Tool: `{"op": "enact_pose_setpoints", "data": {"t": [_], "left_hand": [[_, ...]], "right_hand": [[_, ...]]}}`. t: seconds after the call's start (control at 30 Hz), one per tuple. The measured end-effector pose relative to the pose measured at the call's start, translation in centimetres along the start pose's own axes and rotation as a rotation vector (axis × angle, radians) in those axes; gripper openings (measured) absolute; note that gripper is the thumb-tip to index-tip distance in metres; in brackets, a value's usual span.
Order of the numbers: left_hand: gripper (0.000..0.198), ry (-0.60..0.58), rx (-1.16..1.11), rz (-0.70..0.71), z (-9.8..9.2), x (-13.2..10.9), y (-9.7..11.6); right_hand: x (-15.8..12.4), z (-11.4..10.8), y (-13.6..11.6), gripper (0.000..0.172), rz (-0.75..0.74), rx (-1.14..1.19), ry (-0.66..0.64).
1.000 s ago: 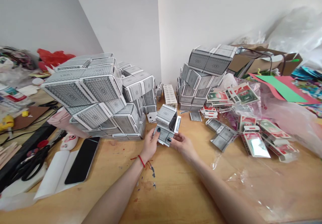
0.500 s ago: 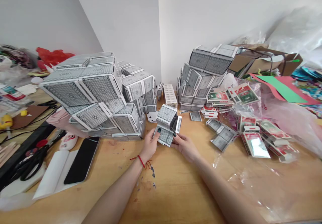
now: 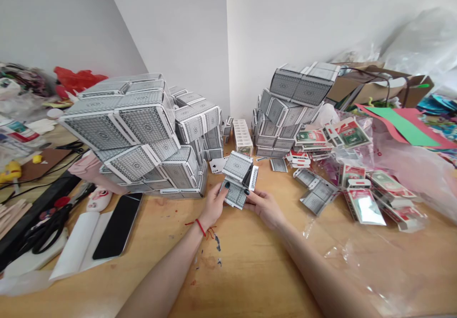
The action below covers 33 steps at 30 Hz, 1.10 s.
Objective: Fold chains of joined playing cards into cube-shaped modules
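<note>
Between my two hands is a small box of folded playing cards [image 3: 237,168], backs outward in a grey pattern, one flap standing out on its right side. My left hand [image 3: 213,206] grips its lower left edge, thumb on the front card. On the lower right, my right hand [image 3: 263,206] pinches it with thumb and fingers; the fingertips underneath are hidden. Just behind it a card with a spade face [image 3: 217,165] lies on the table. A long block of stacked cards [image 3: 242,136] stands farther back.
Tall stacks of card boxes rise at left [image 3: 139,123] and right [image 3: 298,87]. Linked folded cards [image 3: 316,192] and red-and-green card packs [image 3: 364,203] lie at right. A black phone [image 3: 117,225] and scissors [image 3: 53,227] are at left.
The upper part of the card box tilts slightly more toward me. Both hands keep their hold, and the whole view shifts a little to the right.
</note>
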<state>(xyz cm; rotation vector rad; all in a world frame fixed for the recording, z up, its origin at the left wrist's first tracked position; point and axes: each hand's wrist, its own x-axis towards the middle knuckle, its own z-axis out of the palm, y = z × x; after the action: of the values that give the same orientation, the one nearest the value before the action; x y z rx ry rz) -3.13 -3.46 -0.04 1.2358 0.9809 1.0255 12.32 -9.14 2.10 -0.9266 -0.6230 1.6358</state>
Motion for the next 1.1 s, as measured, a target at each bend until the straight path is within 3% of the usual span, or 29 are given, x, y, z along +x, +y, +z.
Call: {"op": "enact_pose_setpoints", "data": {"t": [0.8,1.1], "left_hand": [[0.033,0.041,0.084,0.059,0.4,-0.3,0.4],[0.038,0.118,0.104,0.091,0.8,-0.3,0.4]], "right_hand": [[0.1,0.8,0.8,0.042,-0.083,-0.146,0.143],[0.1,-0.5,0.6,0.045,-0.077,-0.223,-0.065]]}}
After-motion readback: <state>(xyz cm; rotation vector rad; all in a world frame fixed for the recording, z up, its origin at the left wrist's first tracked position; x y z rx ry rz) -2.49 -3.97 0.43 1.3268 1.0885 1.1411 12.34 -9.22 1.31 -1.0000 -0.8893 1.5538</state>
